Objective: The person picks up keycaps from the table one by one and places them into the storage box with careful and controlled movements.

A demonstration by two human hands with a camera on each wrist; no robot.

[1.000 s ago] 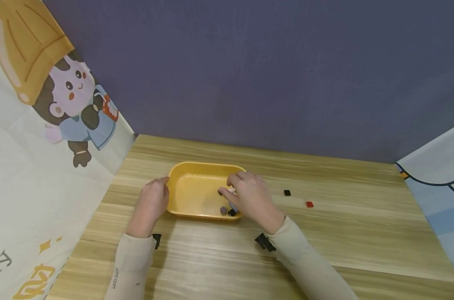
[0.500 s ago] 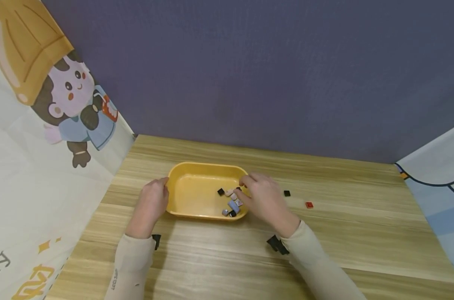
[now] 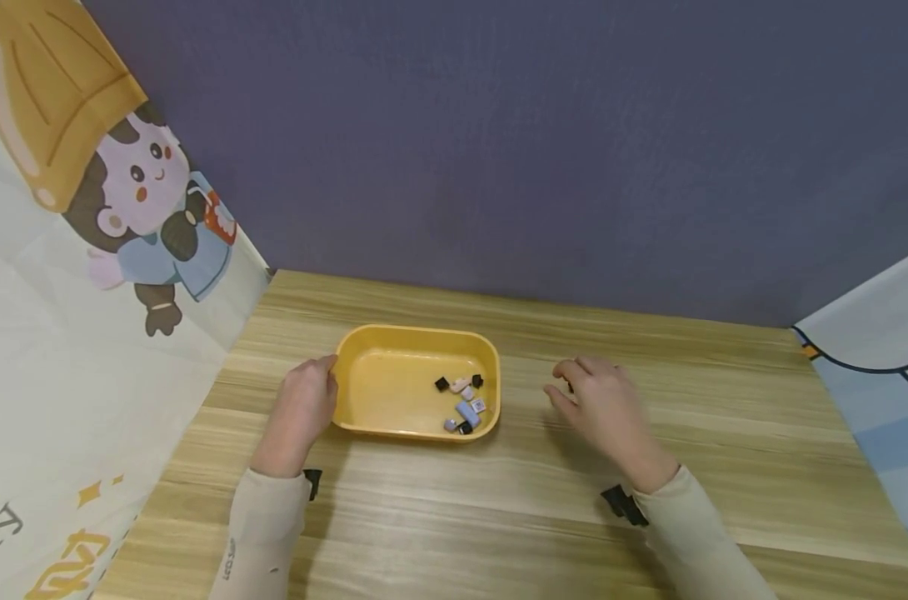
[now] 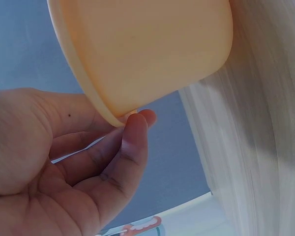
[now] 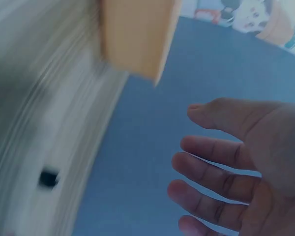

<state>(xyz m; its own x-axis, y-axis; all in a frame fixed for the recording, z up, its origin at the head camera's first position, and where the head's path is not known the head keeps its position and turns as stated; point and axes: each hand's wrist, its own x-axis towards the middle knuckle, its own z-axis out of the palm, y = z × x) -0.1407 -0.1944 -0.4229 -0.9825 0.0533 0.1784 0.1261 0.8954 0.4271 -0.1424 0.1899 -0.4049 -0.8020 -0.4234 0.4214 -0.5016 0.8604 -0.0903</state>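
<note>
My left hand (image 3: 298, 408) pinches the left rim of a yellow plastic tray (image 3: 379, 434); the left wrist view shows thumb and fingers at its lip. In the tray's right half lie several small toy bricks, among them a light blue brick (image 3: 466, 412), a white tile (image 3: 478, 406) and a black piece (image 3: 442, 383). To the right of the tray, my right hand (image 3: 607, 408) hovers over the table with loosely bent fingers and nothing in them. A small black piece (image 5: 48, 178) lies on the table, mostly behind those fingers in the head view.
The wood-grain table (image 3: 439, 517) ends at a dark blue backdrop (image 3: 529, 167). A white cartoon-printed curtain (image 3: 87, 350) borders the left side, and another printed cloth (image 3: 889, 400) the right. Black wrist-camera parts (image 3: 623, 505) hang under my right sleeve.
My right hand has left the tray's right end and moved right over the table, uncovering the bricks inside. It now hides the red piece. The left hand and tray stay put.
</note>
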